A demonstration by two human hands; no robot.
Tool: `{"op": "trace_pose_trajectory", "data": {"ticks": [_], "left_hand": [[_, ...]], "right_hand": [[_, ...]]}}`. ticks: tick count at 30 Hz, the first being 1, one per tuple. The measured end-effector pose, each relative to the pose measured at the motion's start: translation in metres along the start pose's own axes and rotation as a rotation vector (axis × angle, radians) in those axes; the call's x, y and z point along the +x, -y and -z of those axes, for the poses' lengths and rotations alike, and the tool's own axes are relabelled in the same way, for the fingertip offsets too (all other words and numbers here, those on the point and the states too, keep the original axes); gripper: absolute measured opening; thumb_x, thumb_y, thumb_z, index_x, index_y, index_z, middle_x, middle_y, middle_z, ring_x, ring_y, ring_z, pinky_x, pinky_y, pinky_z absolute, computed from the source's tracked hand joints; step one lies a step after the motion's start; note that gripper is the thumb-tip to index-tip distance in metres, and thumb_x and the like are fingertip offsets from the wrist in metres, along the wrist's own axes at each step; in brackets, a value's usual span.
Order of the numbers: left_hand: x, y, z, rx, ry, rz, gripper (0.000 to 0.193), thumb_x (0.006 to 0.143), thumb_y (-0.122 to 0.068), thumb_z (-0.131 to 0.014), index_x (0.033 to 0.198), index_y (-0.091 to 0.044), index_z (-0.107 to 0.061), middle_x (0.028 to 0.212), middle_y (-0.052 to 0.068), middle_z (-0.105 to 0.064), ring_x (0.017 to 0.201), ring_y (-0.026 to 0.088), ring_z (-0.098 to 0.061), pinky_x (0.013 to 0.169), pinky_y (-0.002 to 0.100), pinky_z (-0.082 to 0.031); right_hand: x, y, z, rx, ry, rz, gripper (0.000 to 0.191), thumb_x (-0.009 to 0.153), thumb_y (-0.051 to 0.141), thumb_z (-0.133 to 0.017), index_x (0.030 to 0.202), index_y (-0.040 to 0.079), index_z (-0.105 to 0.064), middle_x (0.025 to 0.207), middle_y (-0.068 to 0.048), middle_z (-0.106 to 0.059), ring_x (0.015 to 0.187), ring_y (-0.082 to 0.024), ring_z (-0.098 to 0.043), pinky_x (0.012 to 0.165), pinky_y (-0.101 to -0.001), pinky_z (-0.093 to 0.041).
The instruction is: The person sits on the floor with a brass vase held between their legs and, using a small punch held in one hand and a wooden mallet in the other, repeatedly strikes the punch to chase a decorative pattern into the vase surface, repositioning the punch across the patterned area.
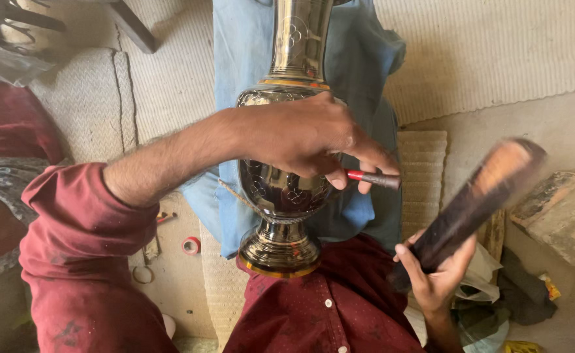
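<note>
Large shiny metal vase (pixel 281 196) lies on blue cloth (pixel 359 59) across lap, foot braced against chest, likely for steadiness. Left hand (pixel 307 134) rests on vase belly, fingers pinching red-handled chisel (pixel 373 178); tip hidden. Right hand (pixel 434 274) grips dark wooden mallet (pixel 477 199), raised, motion-blurred. Vase neck cut off at top edge.

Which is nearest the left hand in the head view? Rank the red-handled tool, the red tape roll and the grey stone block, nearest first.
1. Red-handled tool: in the left hand's own grip, against the brass vase.
2. Red tape roll: on the floor, lower left of the vase.
3. Grey stone block: far right, beyond the right hand.
</note>
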State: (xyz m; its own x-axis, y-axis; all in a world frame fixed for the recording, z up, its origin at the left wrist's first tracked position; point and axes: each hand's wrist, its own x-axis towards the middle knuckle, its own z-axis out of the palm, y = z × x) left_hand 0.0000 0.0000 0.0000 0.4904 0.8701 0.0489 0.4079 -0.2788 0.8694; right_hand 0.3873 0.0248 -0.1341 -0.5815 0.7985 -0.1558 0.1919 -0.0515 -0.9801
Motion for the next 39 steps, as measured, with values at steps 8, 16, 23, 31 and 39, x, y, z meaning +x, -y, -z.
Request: {"op": "trace_pose_trajectory", "data": {"ticks": [8, 16, 23, 31, 39], "left_hand": [[0.006, 0.006, 0.000, -0.114, 0.157, -0.016, 0.056, 0.091, -0.012, -0.071, 0.145, -0.017, -0.058, 0.118, 0.000, -0.079, 0.097, 0.014, -0.077, 0.078, 0.037, -0.057], [-0.001, -0.004, -0.002, 0.023, 0.052, -0.035, 0.057, 0.087, -0.014, -0.075, 0.142, -0.018, -0.061, 0.111, 0.000, -0.080, 0.086, 0.016, -0.077, 0.074, 0.040, -0.055], [-0.022, -0.019, -0.020, 0.195, -0.274, 0.104, 0.059, 0.086, -0.002, -0.072, 0.142, -0.017, -0.062, 0.120, 0.002, -0.078, 0.095, 0.018, -0.078, 0.065, 0.035, -0.059], [-0.040, -0.034, -0.055, 0.141, -0.721, 0.313, 0.056, 0.093, 0.002, -0.075, 0.144, -0.013, -0.058, 0.113, 0.001, -0.077, 0.097, 0.015, -0.079, 0.080, 0.029, -0.064], [-0.041, -0.036, -0.062, 0.132, -0.813, 0.330, 0.057, 0.098, 0.001, -0.076, 0.148, -0.015, -0.054, 0.112, -0.001, -0.077, 0.100, 0.014, -0.079, 0.078, 0.026, -0.063]], "right_hand": [[-0.001, -0.001, -0.020, 0.173, -0.170, 0.406, 0.085, 0.102, -0.005, -0.068, 0.157, 0.018, -0.007, 0.110, -0.012, -0.063, 0.078, -0.021, -0.068, 0.071, -0.0358, -0.062], [0.027, 0.011, -0.019, -0.573, -0.221, 0.519, 0.055, 0.078, -0.005, -0.078, 0.122, -0.001, -0.045, 0.093, -0.020, -0.067, 0.080, -0.030, -0.069, 0.071, -0.0419, -0.058], [0.051, 0.017, -0.002, -0.279, -0.005, 0.390, 0.062, 0.095, -0.006, -0.075, 0.141, -0.003, -0.033, 0.098, -0.014, -0.067, 0.084, -0.022, -0.069, 0.074, -0.0343, -0.059], [0.131, 0.075, 0.026, -0.273, 0.322, 0.538, 0.087, 0.092, -0.010, -0.069, 0.163, 0.006, -0.022, 0.106, -0.012, -0.067, 0.083, -0.018, -0.068, 0.077, -0.0288, -0.061], [0.153, 0.127, 0.020, -0.468, 0.347, 0.397, 0.026, 0.101, -0.003, -0.078, 0.117, 0.004, -0.060, 0.101, -0.012, -0.068, 0.086, -0.017, -0.069, 0.076, -0.0270, -0.055]]}}
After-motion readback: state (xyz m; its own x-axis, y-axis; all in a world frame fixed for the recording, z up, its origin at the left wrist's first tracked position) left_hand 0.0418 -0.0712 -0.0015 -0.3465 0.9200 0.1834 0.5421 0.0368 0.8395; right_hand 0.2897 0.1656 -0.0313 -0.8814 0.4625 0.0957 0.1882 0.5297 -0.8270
